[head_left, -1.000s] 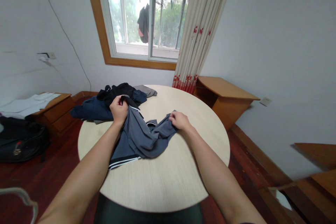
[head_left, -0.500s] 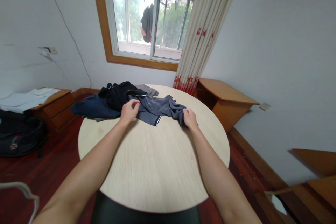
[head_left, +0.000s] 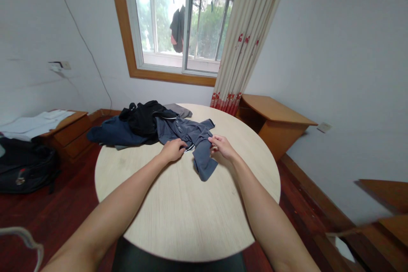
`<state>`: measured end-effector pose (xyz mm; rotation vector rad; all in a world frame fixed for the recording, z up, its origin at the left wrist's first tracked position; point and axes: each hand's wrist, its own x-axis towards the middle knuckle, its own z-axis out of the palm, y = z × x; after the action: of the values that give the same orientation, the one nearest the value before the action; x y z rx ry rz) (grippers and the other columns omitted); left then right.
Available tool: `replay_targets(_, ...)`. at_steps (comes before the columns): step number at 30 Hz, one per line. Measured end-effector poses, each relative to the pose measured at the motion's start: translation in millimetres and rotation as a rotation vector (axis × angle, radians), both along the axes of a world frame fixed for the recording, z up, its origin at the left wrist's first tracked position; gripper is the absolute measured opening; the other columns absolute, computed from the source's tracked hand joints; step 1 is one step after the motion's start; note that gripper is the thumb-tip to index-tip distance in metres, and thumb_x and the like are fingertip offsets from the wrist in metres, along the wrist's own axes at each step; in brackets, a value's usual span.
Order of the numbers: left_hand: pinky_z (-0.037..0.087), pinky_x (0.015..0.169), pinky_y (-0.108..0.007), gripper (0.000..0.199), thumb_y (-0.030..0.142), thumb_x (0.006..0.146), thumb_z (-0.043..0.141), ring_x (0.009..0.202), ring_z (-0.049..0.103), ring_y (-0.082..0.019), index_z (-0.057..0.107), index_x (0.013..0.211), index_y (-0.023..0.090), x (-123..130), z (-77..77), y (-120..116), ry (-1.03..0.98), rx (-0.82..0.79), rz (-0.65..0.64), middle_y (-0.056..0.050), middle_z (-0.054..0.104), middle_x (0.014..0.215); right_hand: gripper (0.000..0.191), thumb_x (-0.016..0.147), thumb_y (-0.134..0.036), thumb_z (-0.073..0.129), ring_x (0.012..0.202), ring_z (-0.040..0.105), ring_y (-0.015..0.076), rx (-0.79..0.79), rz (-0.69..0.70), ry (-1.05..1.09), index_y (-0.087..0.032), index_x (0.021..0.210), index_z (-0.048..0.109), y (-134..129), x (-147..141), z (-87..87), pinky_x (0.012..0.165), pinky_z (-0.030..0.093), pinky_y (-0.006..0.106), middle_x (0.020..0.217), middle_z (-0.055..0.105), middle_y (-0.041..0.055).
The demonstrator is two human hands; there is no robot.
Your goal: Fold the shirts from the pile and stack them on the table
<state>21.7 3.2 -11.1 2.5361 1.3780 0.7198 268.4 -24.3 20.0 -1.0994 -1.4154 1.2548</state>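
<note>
A grey-blue polo shirt (head_left: 204, 159) with buttons and white-striped trim lies crumpled on the round table (head_left: 178, 204), one end spread toward me. My left hand (head_left: 173, 150) is closed on the shirt near a striped edge, its fingertips partly hidden. On the other side, my right hand (head_left: 222, 147) pinches the fabric between thumb and fingers. The shirt's far left part touches a heap with a black garment (head_left: 143, 117) on top, a navy garment (head_left: 116, 131) beneath it and a grey cloth (head_left: 180, 109) behind.
A wooden cabinet (head_left: 277, 112) stands beyond the table on the right, near a curtain (head_left: 242, 51) and a window. On the left are a drawer unit (head_left: 72, 131) with papers and a black backpack (head_left: 25, 165). A dark seat (head_left: 178, 261) is under the near table edge.
My left hand has moved right and nearer, closing on the shirt's striped edge. My right hand has moved left, and the shirt's right end now hangs toward me on the tabletop.
</note>
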Motion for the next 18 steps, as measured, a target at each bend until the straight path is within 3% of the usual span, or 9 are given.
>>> replay_targets(2, 0.049, 0.081, -0.034, 0.020, 0.021, 0.082, 0.059, 0.091, 0.067, -0.024, 0.076, 0.092, 0.026, -7, 7.2, 2, -0.058, 0.041, 0.051, -0.005, 0.072, 0.097, 0.048, 0.064, -0.059, 0.074, 0.054, 0.049, 0.0103, 0.072, -0.073, 0.002, -0.022, 0.062, 0.043, 3, 5, -0.5, 0.052, 0.040, 0.023, 0.058, 0.051, -0.0050)
replay_targets(5, 0.049, 0.078, -0.033, 0.019, 0.021, 0.084, 0.056, 0.088, 0.065, -0.024, 0.073, 0.092, 0.023, -35, 25.0, 10, -0.312, 0.234, 0.285, -0.007, 0.070, 0.096, 0.045, 0.067, -0.060, 0.068, 0.058, 0.044, 0.0115, 0.149, -0.178, -0.055, -0.023, 0.062, 0.043, 8, 11, -1.8, 0.057, 0.038, 0.025, 0.058, 0.047, -0.0054)
replay_targets(8, 0.049, 0.082, -0.036, 0.020, 0.019, 0.084, 0.052, 0.089, 0.062, -0.024, 0.069, 0.095, 0.020, -74, 43.5, 18, -0.574, 0.472, 0.521, -0.009, 0.066, 0.097, 0.039, 0.072, -0.058, 0.058, 0.061, 0.043, 0.0140, 0.200, -0.284, -0.166, -0.023, 0.062, 0.045, 12, 14, -3.0, 0.059, 0.035, 0.027, 0.059, 0.047, -0.0044)
replay_targets(10, 0.047, 0.089, -0.039, 0.021, 0.014, 0.081, 0.052, 0.093, 0.060, -0.025, 0.067, 0.095, 0.019, -89, 51.3, 20, -0.627, 0.590, 0.592, -0.010, 0.064, 0.098, 0.035, 0.074, -0.055, 0.053, 0.064, 0.045, 0.0156, 0.218, -0.329, -0.241, -0.023, 0.062, 0.047, 14, 15, -3.9, 0.061, 0.036, 0.028, 0.060, 0.049, -0.0035)
replay_targets(12, 0.044, 0.095, -0.042, 0.022, 0.011, 0.079, 0.052, 0.098, 0.059, -0.026, 0.066, 0.094, 0.019, -87, 54.3, 17, -0.590, 0.649, 0.568, -0.010, 0.064, 0.100, 0.031, 0.074, -0.052, 0.050, 0.067, 0.047, 0.0167, 0.213, -0.345, -0.284, -0.022, 0.063, 0.049, 16, 15, -5.5, 0.063, 0.037, 0.028, 0.062, 0.052, -0.0025)
replay_targets(14, 0.045, 0.093, -0.041, 0.021, 0.012, 0.081, 0.050, 0.097, 0.061, -0.026, 0.067, 0.091, 0.019, -70, 53.4, 8, -0.512, 0.606, 0.431, -0.009, 0.067, 0.098, 0.030, 0.074, -0.050, 0.050, 0.068, 0.049, 0.0171, 0.200, -0.337, -0.294, -0.022, 0.064, 0.050, 17, 15, -7.5, 0.064, 0.038, 0.028, 0.063, 0.054, -0.0020)
replay_targets(18, 0.050, 0.079, -0.033, 0.022, 0.022, 0.087, 0.050, 0.084, 0.067, -0.022, 0.071, 0.093, 0.022, -16, 44.5, -16, -0.340, 0.303, 0.060, -0.006, 0.074, 0.094, 0.030, 0.074, -0.050, 0.052, 0.070, 0.051, 0.0174, 0.182, -0.309, -0.220, -0.022, 0.067, 0.052, 18, 9, -11.1, 0.065, 0.040, 0.029, 0.067, 0.058, -0.0013)
